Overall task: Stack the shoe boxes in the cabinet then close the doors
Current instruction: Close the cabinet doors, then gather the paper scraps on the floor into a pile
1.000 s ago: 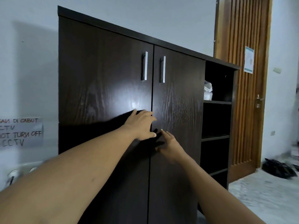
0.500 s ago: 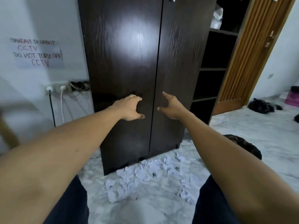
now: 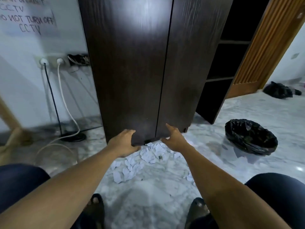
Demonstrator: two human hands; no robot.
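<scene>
Doors point(image 3: 189, 71) of the cabinet point(image 3: 237, 42) looked shut, so little seemed left; left hand point(image 3: 123, 142) gripped the left door point(image 3: 128, 71) at its bottom edge, right hand point(image 3: 174, 138) pressed flat.

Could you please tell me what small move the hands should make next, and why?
Probably a light push on both lower corners, then release: the left hand cups the left door's bottom edge, the right hand lies flat on the right door, and the doors meet.
</scene>
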